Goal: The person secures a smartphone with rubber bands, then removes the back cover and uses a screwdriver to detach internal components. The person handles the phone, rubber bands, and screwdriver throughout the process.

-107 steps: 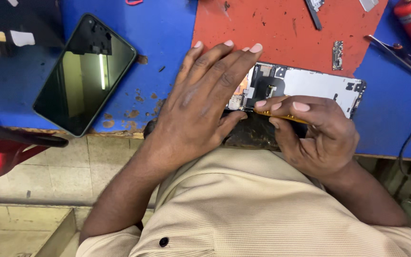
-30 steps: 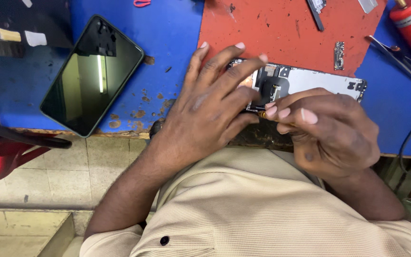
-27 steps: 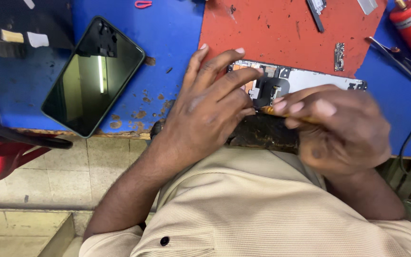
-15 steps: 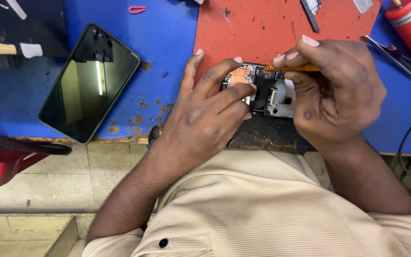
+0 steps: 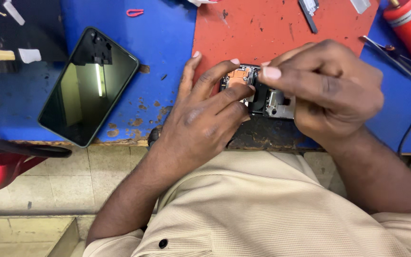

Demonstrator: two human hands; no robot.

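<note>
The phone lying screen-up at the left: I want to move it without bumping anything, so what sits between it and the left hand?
In the head view, only bare, chipped blue table separates the phone from the left hand.

Bright, even overhead light, a tube-lamp glare on the phone screen point(image 5: 89, 85), sharp focus, soft shadows.

Single head view, looking steeply down, close above the red mat point(image 5: 272, 28) at the bench edge.
</note>
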